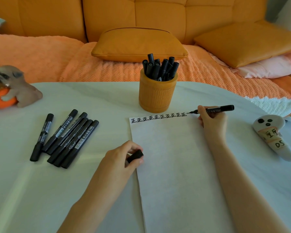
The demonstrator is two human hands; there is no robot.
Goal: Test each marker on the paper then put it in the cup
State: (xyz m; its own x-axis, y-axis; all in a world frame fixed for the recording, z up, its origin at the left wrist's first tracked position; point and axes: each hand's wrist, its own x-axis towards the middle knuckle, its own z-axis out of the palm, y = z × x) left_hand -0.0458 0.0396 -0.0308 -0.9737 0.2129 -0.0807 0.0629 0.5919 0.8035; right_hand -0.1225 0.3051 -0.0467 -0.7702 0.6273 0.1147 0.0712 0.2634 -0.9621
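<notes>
The paper (175,157) lies lengthwise in front of the person on the table (91,190), with the cup (156,96) just beyond its far edge at 12 o'clock — a short reach for a finished marker. The cup already holds a bunch of capped markers (160,68), standing upright. Six capped markers (64,138), judged untested, lie side by side at about 10 o'clock from the paper, well apart from the cup, so tested and untested stock stay separated.

A row of black test characters (158,117) runs along the paper's top edge, filling left to right.

The right hand (212,121) is closed in a writing grip on an uncapped marker (215,109). The barrel points toward 3 o'clock; the tip sits at the right end of the row, at or just above the paper — contact cannot be confirmed.

The left hand (123,157) rests at the paper's left edge, at about 9 o'clock, fingers curled around the black cap (135,156). It likely also steadies the sheet, and holding the cap keeps it ready for recapping before the marker goes into the cup.
</notes>
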